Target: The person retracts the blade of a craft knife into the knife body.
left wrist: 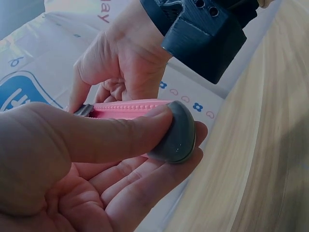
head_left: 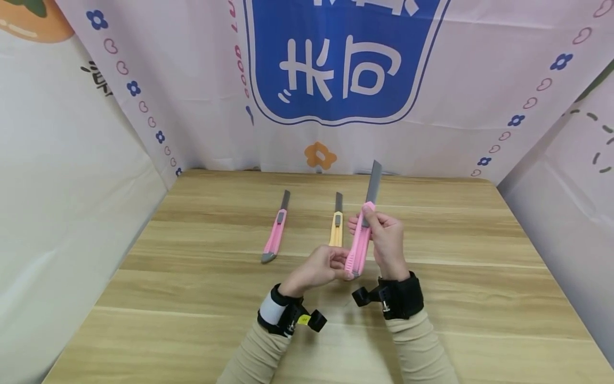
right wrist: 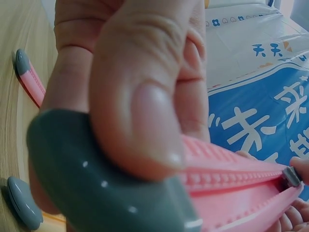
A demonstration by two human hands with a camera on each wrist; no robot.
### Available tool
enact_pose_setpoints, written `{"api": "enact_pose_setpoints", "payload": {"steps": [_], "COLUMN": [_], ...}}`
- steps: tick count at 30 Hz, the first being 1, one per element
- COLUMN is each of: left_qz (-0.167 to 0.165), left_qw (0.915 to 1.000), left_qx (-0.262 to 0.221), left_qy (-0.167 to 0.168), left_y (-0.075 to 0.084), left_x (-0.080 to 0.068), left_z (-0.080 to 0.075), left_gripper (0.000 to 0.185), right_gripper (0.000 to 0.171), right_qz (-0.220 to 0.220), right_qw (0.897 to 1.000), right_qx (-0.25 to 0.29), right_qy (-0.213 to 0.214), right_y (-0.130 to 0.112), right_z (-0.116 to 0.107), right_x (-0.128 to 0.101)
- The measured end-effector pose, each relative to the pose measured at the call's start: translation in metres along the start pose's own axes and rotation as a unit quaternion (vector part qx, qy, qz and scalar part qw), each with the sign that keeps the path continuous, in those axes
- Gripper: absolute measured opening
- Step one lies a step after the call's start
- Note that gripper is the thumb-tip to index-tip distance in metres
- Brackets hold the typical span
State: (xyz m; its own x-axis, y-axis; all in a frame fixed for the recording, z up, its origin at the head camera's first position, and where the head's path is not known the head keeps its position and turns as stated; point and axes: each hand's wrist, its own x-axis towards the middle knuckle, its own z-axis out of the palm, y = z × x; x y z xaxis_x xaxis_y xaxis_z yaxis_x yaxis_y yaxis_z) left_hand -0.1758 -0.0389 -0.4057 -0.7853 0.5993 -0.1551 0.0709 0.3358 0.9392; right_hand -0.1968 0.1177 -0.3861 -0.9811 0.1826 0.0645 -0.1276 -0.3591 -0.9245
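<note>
Between both hands (head_left: 384,242), pink utility knife (head_left: 360,246)

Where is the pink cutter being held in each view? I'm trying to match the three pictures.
Head: pink cutter at centre, upright between both hands, blade out at the top.
Left wrist: across the middle, grey end cap under the thumb.
Right wrist: fills the lower half, cap nearest.
Shared landmark: the blue sign on the backdrop.

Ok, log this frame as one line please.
left hand: pinches grey end cap | right hand: grips pink utility knife, blade extended | table: second pink knife, yellow knife
</note>
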Motion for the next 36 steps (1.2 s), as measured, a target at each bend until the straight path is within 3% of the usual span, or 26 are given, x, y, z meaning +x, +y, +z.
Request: {"api": "enact_pose_setpoints", "payload": {"steps": [5, 16, 28, 32, 36], "left_qz": [0.013, 0.001, -0.011, -0.013, -0.011], "left_qw": [0.9999, 0.9999, 0.9997, 0.9997, 0.9997], "left_qx": [0.005, -0.003, -0.007, -0.01, -0.01], "left_qy": [-0.009, -0.015, -0.018, -0.02, -0.022], "left_y": [0.0013, 0.0019, -0.0003, 0.0004, 0.0012], "left_x": [-0.0019, -0.003, 0.0001, -0.0006, -0.0013], "left_z": [-0.0008, -0.0019, -0.0009, -0.0021, -0.0029], "left_gripper": [0.039, 0.039, 0.039, 0.038, 0.039], "right_gripper": [0.024, 0.015, 0.024, 0.021, 0.032], "right_qz": [-0.007, 0.002, 0.002, 0.014, 0.034], "right_qw": [1.0, 1.0, 1.0, 0.999, 0.998], "right_qx": [-0.002, -0.015, -0.011, -0.026, -0.041], "right_qy": [0.001, 0.002, -0.008, -0.012, -0.022], "right_y": [0.0016, 0.0017, 0.0019, 0.0016, 0.0002], "right_z": [-0.0004, -0.0002, -0.0017, -0.0024, -0.004], "right_x": [0.0006, -0.0005, 0.0003, 0.0004, 0.0004]}}
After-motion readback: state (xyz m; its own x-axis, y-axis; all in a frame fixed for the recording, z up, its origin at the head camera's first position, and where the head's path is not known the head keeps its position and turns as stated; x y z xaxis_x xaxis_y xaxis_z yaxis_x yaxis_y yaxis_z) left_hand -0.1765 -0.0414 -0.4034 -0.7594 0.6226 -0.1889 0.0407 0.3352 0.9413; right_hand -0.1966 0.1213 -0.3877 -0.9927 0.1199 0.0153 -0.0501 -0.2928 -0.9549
